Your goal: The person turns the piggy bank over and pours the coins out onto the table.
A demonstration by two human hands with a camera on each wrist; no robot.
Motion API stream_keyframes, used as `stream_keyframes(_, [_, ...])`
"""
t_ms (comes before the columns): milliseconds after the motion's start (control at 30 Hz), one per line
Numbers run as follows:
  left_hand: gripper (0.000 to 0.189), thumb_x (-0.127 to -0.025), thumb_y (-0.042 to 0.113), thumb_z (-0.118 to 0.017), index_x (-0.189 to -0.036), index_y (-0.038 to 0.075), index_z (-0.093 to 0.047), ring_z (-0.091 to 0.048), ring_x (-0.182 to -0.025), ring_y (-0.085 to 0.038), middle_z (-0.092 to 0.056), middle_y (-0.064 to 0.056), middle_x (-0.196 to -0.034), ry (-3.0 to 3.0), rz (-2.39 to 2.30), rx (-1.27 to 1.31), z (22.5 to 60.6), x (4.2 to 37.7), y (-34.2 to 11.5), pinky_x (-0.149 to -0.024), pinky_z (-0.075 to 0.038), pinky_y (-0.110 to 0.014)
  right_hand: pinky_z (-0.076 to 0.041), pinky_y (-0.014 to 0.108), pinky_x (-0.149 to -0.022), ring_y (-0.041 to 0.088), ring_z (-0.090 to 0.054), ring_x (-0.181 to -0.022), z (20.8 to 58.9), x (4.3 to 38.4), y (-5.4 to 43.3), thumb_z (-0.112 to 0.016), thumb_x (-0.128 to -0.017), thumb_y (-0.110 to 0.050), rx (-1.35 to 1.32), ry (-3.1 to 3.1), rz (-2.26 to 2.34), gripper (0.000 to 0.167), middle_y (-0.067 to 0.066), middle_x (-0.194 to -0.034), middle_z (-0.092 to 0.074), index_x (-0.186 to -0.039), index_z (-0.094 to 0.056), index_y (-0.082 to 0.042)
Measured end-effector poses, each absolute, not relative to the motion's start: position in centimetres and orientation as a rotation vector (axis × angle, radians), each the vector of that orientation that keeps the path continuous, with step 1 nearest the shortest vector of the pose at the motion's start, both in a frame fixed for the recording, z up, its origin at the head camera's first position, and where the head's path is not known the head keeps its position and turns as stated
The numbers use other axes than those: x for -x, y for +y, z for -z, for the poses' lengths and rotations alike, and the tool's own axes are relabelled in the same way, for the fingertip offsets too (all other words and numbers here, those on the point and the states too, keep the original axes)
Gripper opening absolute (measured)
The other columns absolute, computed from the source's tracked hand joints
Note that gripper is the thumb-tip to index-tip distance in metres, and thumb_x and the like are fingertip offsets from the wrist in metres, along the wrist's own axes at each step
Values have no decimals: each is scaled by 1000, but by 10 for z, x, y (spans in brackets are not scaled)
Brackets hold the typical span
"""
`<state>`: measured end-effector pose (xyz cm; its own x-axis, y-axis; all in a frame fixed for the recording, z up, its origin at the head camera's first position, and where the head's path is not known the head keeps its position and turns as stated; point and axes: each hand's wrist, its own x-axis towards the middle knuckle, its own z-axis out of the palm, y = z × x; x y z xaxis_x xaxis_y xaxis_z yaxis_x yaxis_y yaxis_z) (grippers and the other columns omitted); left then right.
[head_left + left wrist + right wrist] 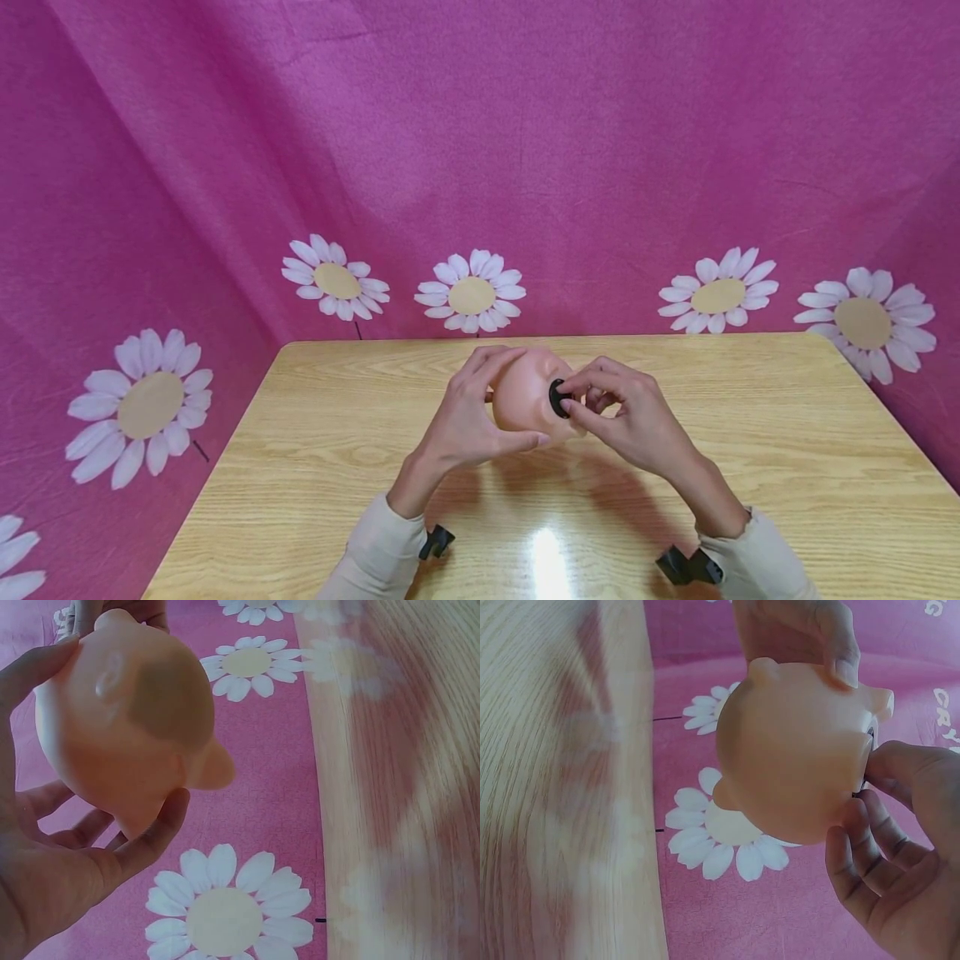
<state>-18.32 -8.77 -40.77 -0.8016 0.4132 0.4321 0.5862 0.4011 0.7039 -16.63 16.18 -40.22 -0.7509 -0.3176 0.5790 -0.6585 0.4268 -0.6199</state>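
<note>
A pink piggy bank (pixel 525 396) is held above the table, tipped so that its underside faces my right. My left hand (pixel 468 412) grips its rounded body, with fingers over the far side and thumb along the near side. A round black stopper (pixel 556 400) sits at the bank's underside. Thumb and fingertips of my right hand (pixel 633 412) pinch it. In the right wrist view the stopper is mostly hidden behind the fingers and the bank's edge. The left wrist view shows the bank's smooth body (pixel 97 750) and small protruding parts.
The light wooden table (pixel 337 433) lies beneath both hands, with a bright reflection near its front. A pink cloth (pixel 525 150) with white flowers hangs behind it and to the sides. Small black devices (pixel 437 542) sit at both wrists.
</note>
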Motion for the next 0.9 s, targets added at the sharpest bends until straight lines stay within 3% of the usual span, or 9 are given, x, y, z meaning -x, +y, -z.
stream_keyframes(233, [96, -68, 34, -100, -152, 18, -58, -64, -120, -19, -59, -2, -142, -2501, 1329, 867, 406, 183, -88, -89, -63, -30, -60, 17, -68, 3, -62, -73, 407, 171, 164, -81, -86, 8, -863, -2312, -1291, 29, -4, -91, -70, -102, -81, -16])
stream_keyframes(533, [93, -68, 37, -100, -150, 19, -60, -63, -122, -22, -61, -4, -139, -2557, 1266, 828, 404, 182, -87, -102, -55, -47, -61, 19, -70, 4, -63, -74, 411, 174, 168, -79, -88, 7, -880, -2346, -1335, 27, 1, -94, -72, -104, -82, -15])
stream_keyframes(667, [93, -68, 38, -100, -150, 19, -60, -62, -123, -23, -60, -5, -140, -2571, 1250, 817, 405, 182, -88, -101, -56, -47, -62, 20, -71, 4, -63, -77, 412, 176, 169, -79, -89, 5, -884, -2358, -1341, 26, 7, -95, -73, -105, -82, -16])
stream_keyframes(900, [93, -67, 39, -100, -149, 21, -61, -59, -123, -24, -58, -5, -139, -2567, 1226, 784, 404, 179, -87, -96, -59, -45, -63, 23, -70, 4, -63, -77, 415, 177, 168, -83, -88, 2, -835, -2383, -1311, 25, -6, -93, -71, -103, -81, -18])
